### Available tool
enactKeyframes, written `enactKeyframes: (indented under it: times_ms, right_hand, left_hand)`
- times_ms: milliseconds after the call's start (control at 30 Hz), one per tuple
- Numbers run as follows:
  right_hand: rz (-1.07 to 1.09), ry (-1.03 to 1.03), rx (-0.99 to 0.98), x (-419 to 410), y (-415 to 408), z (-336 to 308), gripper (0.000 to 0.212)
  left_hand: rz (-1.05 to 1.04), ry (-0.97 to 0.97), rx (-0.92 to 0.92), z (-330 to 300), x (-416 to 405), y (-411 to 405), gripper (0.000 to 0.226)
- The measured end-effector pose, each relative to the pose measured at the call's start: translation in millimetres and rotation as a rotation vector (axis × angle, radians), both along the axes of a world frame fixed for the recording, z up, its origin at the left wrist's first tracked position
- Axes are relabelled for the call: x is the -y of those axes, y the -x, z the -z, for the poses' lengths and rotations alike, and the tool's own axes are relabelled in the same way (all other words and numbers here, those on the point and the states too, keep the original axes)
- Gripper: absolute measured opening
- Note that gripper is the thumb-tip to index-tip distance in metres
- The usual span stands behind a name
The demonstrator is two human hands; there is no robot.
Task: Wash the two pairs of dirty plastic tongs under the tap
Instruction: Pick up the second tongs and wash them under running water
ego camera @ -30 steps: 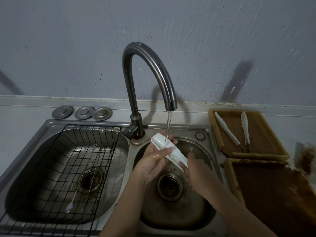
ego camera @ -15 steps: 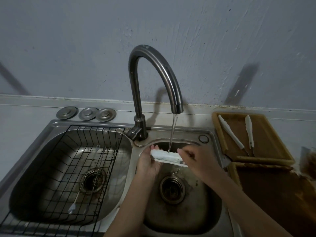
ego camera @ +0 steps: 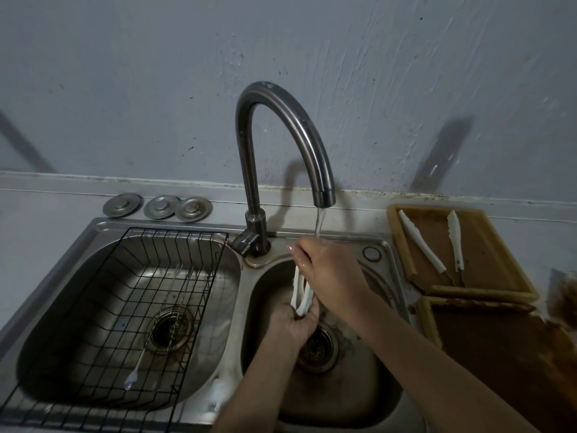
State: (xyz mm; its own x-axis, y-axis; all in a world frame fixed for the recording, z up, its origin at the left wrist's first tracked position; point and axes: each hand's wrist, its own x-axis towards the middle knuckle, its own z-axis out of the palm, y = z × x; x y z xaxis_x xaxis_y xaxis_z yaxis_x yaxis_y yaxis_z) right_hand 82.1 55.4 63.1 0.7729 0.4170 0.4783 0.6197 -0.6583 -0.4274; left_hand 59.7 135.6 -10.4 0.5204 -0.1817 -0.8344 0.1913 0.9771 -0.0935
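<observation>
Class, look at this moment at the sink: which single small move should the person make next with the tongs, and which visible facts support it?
Probably lift the white tongs a little, into the stream. The left hand grips their lower end and the right hand holds the upper part, but the water from the tap lands on the right hand, not the plastic. The second pair lies on the tray.

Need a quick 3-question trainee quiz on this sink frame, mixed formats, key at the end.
1. True or false: water is running from the tap.
2. Where does the other pair of tongs lie? A) in the wire rack B) on the brown tray C) in the right basin
3. Fill in: the left hand grips the ___ end of the white tongs while the right hand grips the upper part.

Key: 1 true; 2 B; 3 lower
</observation>
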Motion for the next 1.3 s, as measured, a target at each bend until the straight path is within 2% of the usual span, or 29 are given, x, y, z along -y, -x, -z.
enactKeyframes:
  times_ms: [100, 200, 267, 300, 333, 400, 433, 500, 567, 633, 700, 800, 900, 1000, 1133, 1233, 1300]
  right_hand:
    - [0.053, 0.145, -0.132, 11.5, -4.7, -3.5, 0.017]
    - [0.079, 0.265, -0.575, 35.0, -13.3, -9.9, 0.027]
    - [-0.047, 0.330, -0.899, 40.1, -9.8, -12.4, 0.039]
    - [-0.103, 0.265, -1.061, 38.2, -5.7, -7.8, 0.044]
    - [-0.144, 0.097, -1.216, 33.6, 0.1, 0.2, 0.047]
    - [-0.123, -0.250, -1.346, 21.0, 11.7, 16.7, 0.047]
    - [-0.088, -0.339, -1.319, 15.9, 14.6, 25.9, 0.049]
    - [-0.053, -0.348, -1.203, 7.6, 18.7, 36.5, 0.053]
    - [-0.029, -0.271, -1.079, 4.7, 21.9, 40.0, 0.054]
    - [0.016, -0.268, -1.028, 5.7, 23.9, 42.2, 0.053]
    - [0.044, -0.341, -1.036, 8.5, 25.2, 43.7, 0.052]
    - [0.040, -0.398, -1.026, 15.4, 25.7, 40.3, 0.050]
    - [-0.006, -0.435, -0.987, 19.6, 25.5, 37.5, 0.047]
    - [-0.028, -0.452, -0.947, 22.6, 25.4, 35.5, 0.046]
    - [-0.005, -0.453, -0.822, 34.6, 17.8, 34.6, 0.046]
    - [0.116, -0.317, -0.645, 43.1, 23.1, 51.6, 0.051]
    - [0.220, -0.067, -0.662, 49.0, 29.2, 66.9, 0.059]
  left_hand:
    - [-0.033, -0.047, 0.010, 6.2, -9.8, -7.6, 0.034]
    - [-0.015, -0.230, 0.129, 2.4, -26.0, -14.4, 0.030]
    - [0.029, -0.312, 0.232, -14.0, -33.5, -18.6, 0.025]
    - [0.047, -0.365, 0.288, -23.6, -33.5, -20.4, 0.022]
    - [0.063, -0.398, 0.352, -34.1, -32.0, -20.6, 0.022]
    - [0.161, -0.549, 0.464, -49.8, -28.0, -19.8, 0.021]
    - [0.216, -0.643, 0.507, -49.9, -29.0, -20.3, 0.019]
    - [0.345, -0.924, 0.517, -49.1, -35.1, -16.6, 0.014]
    - [0.527, -1.333, 0.454, -34.8, -45.5, -13.0, 0.025]
    - [0.515, -1.572, 0.393, -23.7, -53.4, -5.4, 0.034]
    - [0.446, -1.694, 0.334, -16.1, -63.2, 0.5, 0.041]
    - [0.477, -1.861, 0.249, -16.0, -79.8, -5.9, 0.054]
    - [0.589, -2.019, 0.167, -25.7, -86.3, -25.2, 0.043]
    - [0.646, -2.093, 0.068, -29.8, -87.5, -36.1, 0.028]
    - [0.835, -2.227, -0.035, -37.2, -87.2, -49.7, 0.025]
    - [1.004, -2.306, -0.092, -41.4, -84.3, -60.1, 0.023]
    - [1.009, -2.309, -0.091, -36.7, -84.8, -59.6, 0.024]
